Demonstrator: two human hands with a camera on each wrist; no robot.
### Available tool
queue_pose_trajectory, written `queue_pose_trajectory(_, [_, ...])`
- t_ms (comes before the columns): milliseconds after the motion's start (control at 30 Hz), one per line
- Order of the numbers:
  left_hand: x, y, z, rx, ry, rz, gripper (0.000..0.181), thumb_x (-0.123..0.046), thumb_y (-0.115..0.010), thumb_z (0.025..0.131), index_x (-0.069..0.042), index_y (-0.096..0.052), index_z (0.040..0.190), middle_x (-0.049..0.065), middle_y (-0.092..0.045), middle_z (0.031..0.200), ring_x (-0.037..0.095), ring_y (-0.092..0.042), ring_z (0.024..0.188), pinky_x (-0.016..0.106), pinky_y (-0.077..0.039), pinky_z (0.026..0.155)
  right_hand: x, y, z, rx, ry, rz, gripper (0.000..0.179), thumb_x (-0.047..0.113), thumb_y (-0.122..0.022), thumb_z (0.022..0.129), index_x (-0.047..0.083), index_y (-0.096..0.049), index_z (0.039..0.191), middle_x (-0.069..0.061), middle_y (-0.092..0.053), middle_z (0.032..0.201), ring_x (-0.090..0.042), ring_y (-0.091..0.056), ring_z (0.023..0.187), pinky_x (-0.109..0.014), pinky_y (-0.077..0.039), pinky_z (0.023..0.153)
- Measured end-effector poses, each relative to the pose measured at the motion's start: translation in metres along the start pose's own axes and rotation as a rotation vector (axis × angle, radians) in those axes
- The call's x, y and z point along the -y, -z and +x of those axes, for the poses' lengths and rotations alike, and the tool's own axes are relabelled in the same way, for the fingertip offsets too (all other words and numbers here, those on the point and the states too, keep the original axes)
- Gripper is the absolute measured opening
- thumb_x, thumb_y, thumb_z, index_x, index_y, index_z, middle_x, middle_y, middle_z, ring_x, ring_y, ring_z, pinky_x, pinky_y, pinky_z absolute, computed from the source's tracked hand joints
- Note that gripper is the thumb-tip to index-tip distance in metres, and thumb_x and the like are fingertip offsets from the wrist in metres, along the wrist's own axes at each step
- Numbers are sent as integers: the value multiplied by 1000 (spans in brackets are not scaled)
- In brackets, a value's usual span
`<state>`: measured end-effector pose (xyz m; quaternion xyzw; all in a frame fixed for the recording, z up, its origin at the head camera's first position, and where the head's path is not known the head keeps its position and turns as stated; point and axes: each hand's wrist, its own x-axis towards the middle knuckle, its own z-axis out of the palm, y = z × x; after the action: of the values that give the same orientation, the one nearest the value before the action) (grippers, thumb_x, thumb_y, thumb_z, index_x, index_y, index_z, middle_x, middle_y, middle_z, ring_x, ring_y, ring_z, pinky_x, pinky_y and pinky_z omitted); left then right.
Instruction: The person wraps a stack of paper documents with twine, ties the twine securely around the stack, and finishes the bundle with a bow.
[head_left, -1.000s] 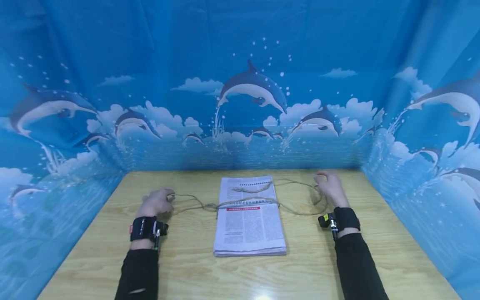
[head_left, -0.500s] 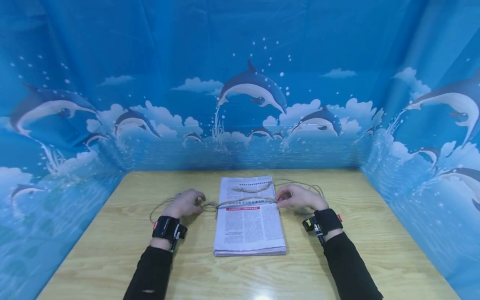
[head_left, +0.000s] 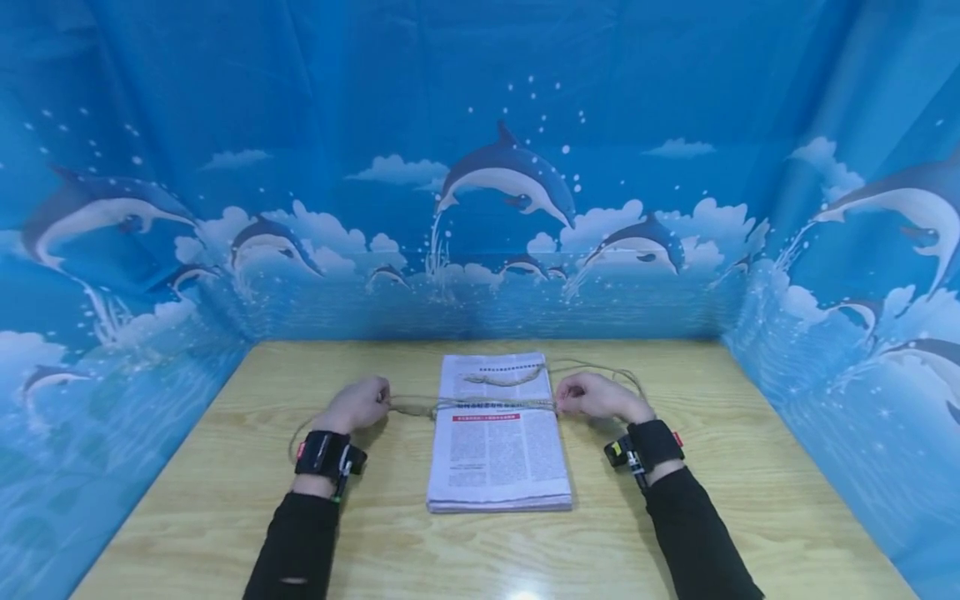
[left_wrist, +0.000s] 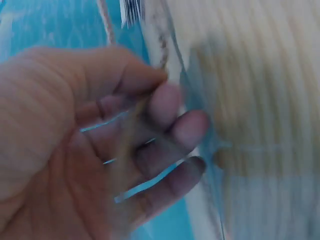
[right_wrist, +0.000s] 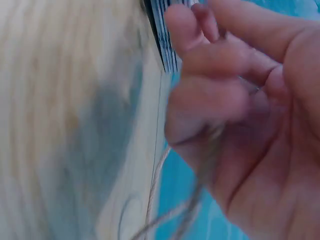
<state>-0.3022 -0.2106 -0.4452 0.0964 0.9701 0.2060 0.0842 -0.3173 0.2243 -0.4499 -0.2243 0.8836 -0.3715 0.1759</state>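
Note:
A stack of folded newspapers [head_left: 498,467] lies flat on the table, with twine [head_left: 480,404] running across its upper half. Left of the stack, my left hand [head_left: 360,404] pinches the twine between thumb and forefinger, and the strands run taut from it to the paper. My right hand [head_left: 600,396] grips the twine right at the stack's right edge. In the left wrist view a blurred strand crosses the palm under the pinching fingertips [left_wrist: 165,100]. The right wrist view has the twine [right_wrist: 200,185] passing out below my curled fingers [right_wrist: 207,100].
A short loose end of twine [head_left: 504,382] rests on the upper part of the stack. More slack cord [head_left: 633,377] loops behind the right hand, and another slack length [head_left: 293,439] trails beside the left wrist. A blue dolphin-print curtain [head_left: 480,208] borders the wooden table [head_left: 495,554].
Both hands came inward from wide apart; the right reached the stack's edge. Over the last half second the left hand drew back slightly left, and the twine across the paper straightened.

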Motion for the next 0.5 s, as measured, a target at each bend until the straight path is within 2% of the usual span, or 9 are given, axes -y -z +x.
queue_pose_trajectory(67, [11,4,-2,-39,13,-7,16,-16,-54,98,-5,-64,104,7,-61,83,18,-50,63,31,-40,55,-6,4,-2,-42,-36,-23,24,22,-56,100,3,-66,112,-11,-67,86,-22,-60,74,-31,-46,64])
queue_pose_trajectory(100, [17,7,-3,-59,30,-10,19,-16,-52,98,-3,-65,104,8,-60,82,17,-48,61,31,-39,54,-9,5,-3,-62,-64,-25,30,23,-53,102,2,-64,119,-10,-67,85,-20,-60,74,-30,-45,65])
queue_pose_trajectory(167, [28,12,-6,-94,72,-12,27,-15,-49,99,0,-66,113,9,-59,79,17,-44,57,31,-37,53,-16,9,-6,-87,-137,-5,41,26,-47,104,-2,-54,134,-8,-66,79,-16,-57,64,-28,-43,60])
queue_pose_trajectory(233, [36,16,-11,-105,122,-31,31,-13,-47,98,3,-66,118,10,-57,77,18,-42,54,32,-37,51,-23,11,-9,-108,-232,62,53,28,-44,105,-3,-36,147,-4,-63,73,-11,-51,55,-25,-40,53])
queue_pose_trajectory(300, [43,18,-14,-94,179,-36,30,-13,-45,98,5,-66,109,10,-54,74,18,-42,54,32,-37,51,-29,14,-13,-118,-315,155,53,30,-43,105,-7,-33,143,-3,-60,67,-8,-44,47,-24,-38,46])
queue_pose_trajectory(333, [45,19,-15,-86,195,-44,29,-12,-45,98,5,-66,108,10,-53,74,19,-43,56,32,-37,51,-31,16,-15,-129,-359,204,51,31,-44,105,-7,-38,137,-2,-60,64,-8,-41,44,-23,-37,43])
queue_pose_trajectory(400, [48,21,-17,-73,212,-56,22,-13,-47,97,3,-62,93,10,-51,75,21,-46,60,33,-38,53,-37,20,-19,-166,-438,275,47,36,-44,104,-8,-45,119,-1,-60,61,-6,-43,42,-22,-40,42])
queue_pose_trajectory(467, [49,22,-18,-57,225,-57,19,-14,-49,96,-2,-54,82,9,-49,73,23,-47,63,33,-38,54,-42,26,-24,-197,-493,294,53,37,-44,104,-13,-41,122,1,-59,58,-5,-47,42,-22,-43,43])
queue_pose_trajectory(500, [49,22,-18,-53,227,-57,19,-14,-50,96,-3,-53,82,9,-49,74,23,-48,64,33,-38,55,-44,28,-26,-212,-518,305,59,36,-44,104,-15,-35,133,2,-58,57,-5,-49,42,-22,-45,44])
